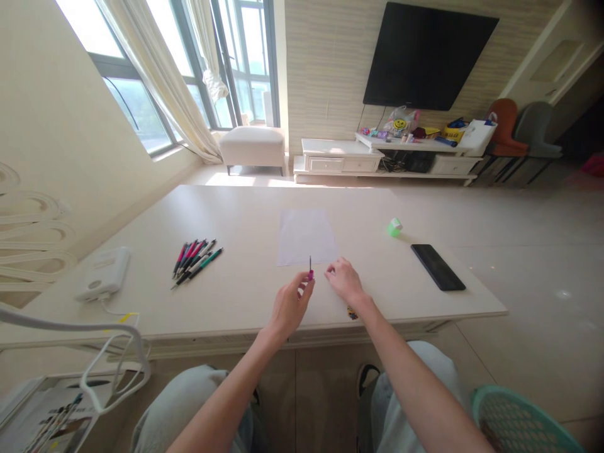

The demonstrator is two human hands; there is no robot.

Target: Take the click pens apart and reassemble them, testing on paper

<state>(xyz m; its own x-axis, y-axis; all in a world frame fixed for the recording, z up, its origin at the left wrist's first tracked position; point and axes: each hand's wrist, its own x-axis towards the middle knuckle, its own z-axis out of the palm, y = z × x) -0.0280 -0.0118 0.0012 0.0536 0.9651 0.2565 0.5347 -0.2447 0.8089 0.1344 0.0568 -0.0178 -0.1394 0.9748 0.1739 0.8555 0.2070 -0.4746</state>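
Observation:
My left hand (pixel 290 305) pinches a small pen (pixel 310 269) with a pink grip and holds it upright just above the beige table (pixel 236 214). My right hand (pixel 344 280) rests on the table right beside it with its fingers curled; what they hold, if anything, is hidden. A white sheet of paper (pixel 306 236) lies flat just beyond both hands. A bundle of several pink, green and black pens (pixel 194 257) lies to the left of the paper.
A green tape roll (pixel 394 227) and a black phone (pixel 438 267) lie on the right of the table. A white power bank (pixel 102 274) with a cable sits at the left. A teal basket (pixel 519 421) stands by my right knee. A TV stand is beyond.

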